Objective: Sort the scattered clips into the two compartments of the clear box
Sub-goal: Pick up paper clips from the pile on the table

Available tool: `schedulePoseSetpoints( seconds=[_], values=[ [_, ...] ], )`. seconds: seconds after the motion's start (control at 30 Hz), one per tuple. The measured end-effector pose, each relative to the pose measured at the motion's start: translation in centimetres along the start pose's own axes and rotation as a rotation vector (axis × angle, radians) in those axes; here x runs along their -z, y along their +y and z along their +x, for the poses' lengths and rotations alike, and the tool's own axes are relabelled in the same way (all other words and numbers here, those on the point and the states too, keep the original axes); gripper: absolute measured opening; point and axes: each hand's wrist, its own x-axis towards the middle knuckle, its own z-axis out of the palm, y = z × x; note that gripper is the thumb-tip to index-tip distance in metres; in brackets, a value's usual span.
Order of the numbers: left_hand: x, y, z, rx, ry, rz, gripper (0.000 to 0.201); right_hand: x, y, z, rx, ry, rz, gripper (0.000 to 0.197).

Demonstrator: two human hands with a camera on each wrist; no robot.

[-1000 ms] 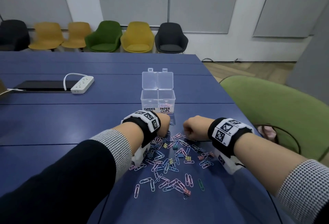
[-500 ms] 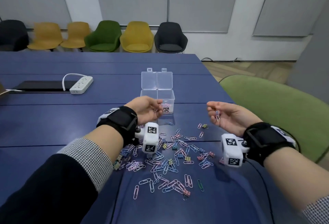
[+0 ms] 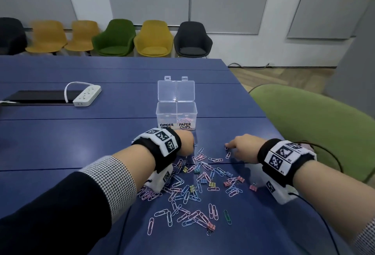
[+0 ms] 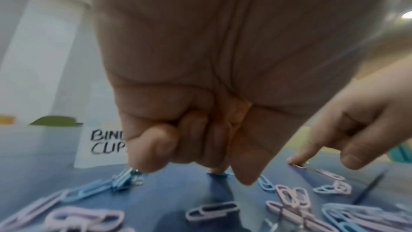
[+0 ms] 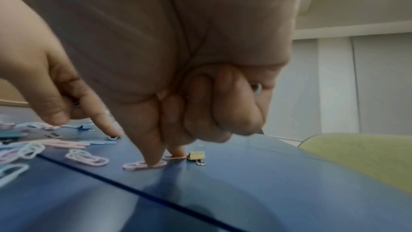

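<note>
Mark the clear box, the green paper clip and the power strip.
clear box point(image 3: 176, 110): head view, top rim of its dividing wall.
green paper clip point(image 3: 227, 216): head view, middle of its loop.
power strip point(image 3: 87, 96): head view, its white top face.

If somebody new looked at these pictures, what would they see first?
Probably the colourful pile of paper clips and binder clips scattered on the blue table, right in front. Both hands are down at the pile's far edge: the left hand and the right hand, which is fingering a pink paper clip. Behind them stands the open clear box, labelled for each kind.
</note>
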Motion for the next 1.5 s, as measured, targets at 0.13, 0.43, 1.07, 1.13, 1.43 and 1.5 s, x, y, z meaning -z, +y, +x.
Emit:
schedulePoseSetpoints(
  seconds=[0.13, 0.43, 1.07, 1.13, 1.43, 1.5],
  values=[
    [0.3, 1.6, 0.0, -0.028, 0.042, 0.085, 0.029, 0.2, -1.0, -0.2, -0.009, 0.061, -0.105, 0.033],
    [1.0, 4.4, 1.1, -0.035, 0.124, 0.121, 0.004, 0.8, -2.5, 0.2, 0.084, 0.065, -0.265, 0.015],
    [-0.1, -1.2, 0.0, 0.014, 0.000, -1.296, 0.020, -0.1, -0.3, 1.4, -0.059, 0.020, 0.963, 0.015],
    [-0.5, -2.4, -0.3, -0.034, -0.063, -1.738, 0.026, -0.3, 0.0, 1.2, -0.033, -0.023, 1.502, 0.024],
    [0.0, -5.2, -0.5, 0.026, -0.175, -2.062, 0.033, 1.4, -2.6, 2.1, 0.049, -0.268, 1.876, 0.033],
    [0.9, -5.1, -0.2, 0.101, -0.121, -1.845, 0.031, 2.2, -3.3, 2.5, -0.006, -0.294, 1.517, 0.042]
  ],
)
